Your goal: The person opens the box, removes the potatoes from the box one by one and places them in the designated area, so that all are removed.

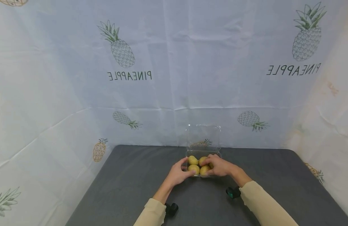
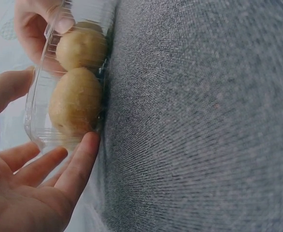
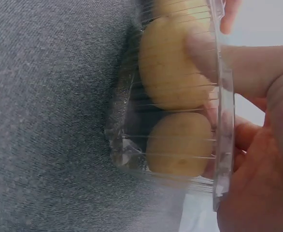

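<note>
An uncapped clear plastic clamshell container stands near the table's back edge, its lid raised upright behind it. Several pale yellow potatoes sit inside, among them a front-left potato and a back-left potato. My left hand touches the container's left front corner with extended fingers; in the left wrist view its thumb is at the rim. My right hand reaches in from the right. Its thumb lies against a large potato behind the clear wall, fingers curling over the potatoes; a smaller potato is beside it.
The dark grey table extends around the container. A pale cloth printed with pineapples hangs behind the table and along both sides. Black devices are worn at the left wrist and right wrist.
</note>
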`<action>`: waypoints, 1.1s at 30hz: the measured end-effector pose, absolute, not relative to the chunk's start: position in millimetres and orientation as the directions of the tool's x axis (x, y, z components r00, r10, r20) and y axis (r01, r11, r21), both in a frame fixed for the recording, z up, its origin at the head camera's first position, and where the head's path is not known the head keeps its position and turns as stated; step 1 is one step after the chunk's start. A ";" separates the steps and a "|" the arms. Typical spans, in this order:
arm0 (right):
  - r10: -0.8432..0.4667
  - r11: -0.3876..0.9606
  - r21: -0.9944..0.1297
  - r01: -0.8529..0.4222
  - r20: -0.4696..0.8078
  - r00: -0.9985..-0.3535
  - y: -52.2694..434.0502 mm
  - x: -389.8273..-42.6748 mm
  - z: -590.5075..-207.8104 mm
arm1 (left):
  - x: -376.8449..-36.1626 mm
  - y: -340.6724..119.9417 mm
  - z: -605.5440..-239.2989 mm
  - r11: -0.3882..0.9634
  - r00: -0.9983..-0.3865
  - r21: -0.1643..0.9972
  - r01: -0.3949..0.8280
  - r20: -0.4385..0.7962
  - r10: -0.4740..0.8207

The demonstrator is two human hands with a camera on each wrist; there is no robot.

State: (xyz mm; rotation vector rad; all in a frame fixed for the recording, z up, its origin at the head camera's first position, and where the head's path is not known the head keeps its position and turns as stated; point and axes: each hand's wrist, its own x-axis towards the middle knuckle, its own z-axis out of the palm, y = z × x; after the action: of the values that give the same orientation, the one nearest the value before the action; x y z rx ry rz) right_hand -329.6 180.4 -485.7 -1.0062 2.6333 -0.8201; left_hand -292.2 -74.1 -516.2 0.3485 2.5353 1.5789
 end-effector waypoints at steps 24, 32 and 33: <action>-0.658 0.605 -0.549 -0.577 0.064 -0.750 180.4 -320.7 -493.3 | -290.0 -72.9 -513.5 0.429 -0.966 0.897 0.110 -0.005 0.259; -0.667 0.550 -0.617 -0.563 0.081 -0.741 183.4 -320.4 -490.1 | -290.6 -72.5 -513.3 0.435 -0.967 0.893 0.114 -0.001 0.254; -0.661 0.546 -0.628 -0.555 0.084 -0.746 183.5 -320.2 -489.6 | -290.8 -72.5 -513.2 0.436 -0.968 0.893 0.113 0.000 0.252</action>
State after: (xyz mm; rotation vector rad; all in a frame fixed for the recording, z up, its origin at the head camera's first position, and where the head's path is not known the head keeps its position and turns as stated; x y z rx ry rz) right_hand -320.2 183.5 -489.6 -1.0378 2.6161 -0.9759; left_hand -290.8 -72.5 -513.2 0.3261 2.5470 1.5669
